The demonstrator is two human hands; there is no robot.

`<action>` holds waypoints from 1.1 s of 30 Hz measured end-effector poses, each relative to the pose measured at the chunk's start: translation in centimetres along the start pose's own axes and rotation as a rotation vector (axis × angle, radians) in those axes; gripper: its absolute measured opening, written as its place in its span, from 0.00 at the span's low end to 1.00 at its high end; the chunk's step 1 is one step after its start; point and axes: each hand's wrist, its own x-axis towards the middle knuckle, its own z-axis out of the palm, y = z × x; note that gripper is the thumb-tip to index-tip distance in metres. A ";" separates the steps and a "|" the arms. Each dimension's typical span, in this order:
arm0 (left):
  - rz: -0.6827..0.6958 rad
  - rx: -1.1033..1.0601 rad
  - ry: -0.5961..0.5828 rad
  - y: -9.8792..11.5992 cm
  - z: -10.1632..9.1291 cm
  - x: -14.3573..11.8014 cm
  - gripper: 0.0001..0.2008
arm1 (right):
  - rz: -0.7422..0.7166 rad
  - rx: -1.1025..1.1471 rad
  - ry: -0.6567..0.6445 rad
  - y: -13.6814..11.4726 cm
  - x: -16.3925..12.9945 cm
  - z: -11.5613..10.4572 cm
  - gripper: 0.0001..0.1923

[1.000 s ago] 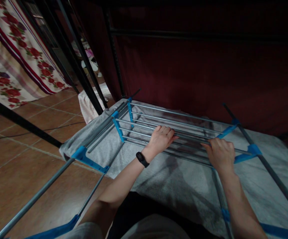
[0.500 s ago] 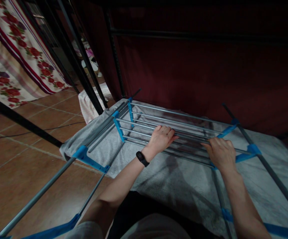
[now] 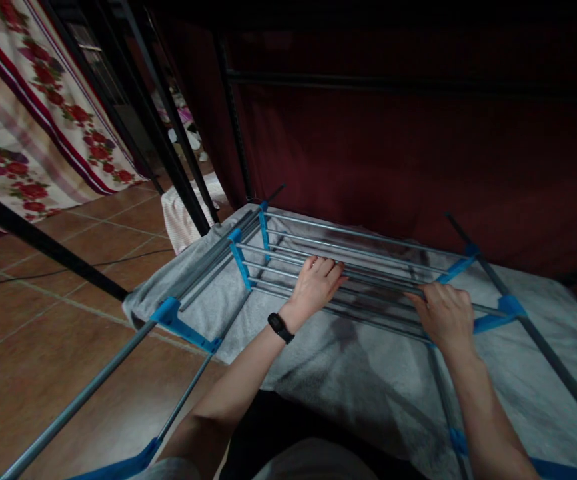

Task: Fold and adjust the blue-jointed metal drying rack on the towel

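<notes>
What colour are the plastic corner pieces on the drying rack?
Bright blue connectors, seen in the head view.

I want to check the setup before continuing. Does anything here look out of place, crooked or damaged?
No damage shows. One oddity: the drying rack lies low on a grey towel spread on the floor, not standing upright. Both hands, left hand and right hand, rest on its metal rods, which look straight and parallel.

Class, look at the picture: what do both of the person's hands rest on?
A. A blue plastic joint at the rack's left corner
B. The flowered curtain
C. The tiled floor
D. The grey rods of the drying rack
D: the left hand and the right hand both lie on the grey rods of the drying rack, above a grey towel.
</notes>
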 end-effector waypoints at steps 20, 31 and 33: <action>-0.559 -0.156 0.465 -3.0 1.0 -8.5 0.16 | 0.074 0.127 0.081 -1.3 -0.7 0.2 0.17; -1.013 -0.339 0.717 -10.9 -0.7 -8.7 0.18 | 0.051 0.143 0.055 -2.1 0.1 0.3 0.15; -1.018 -0.370 0.685 -11.7 -0.4 -8.7 0.19 | 0.046 0.138 0.049 -2.0 0.1 0.4 0.16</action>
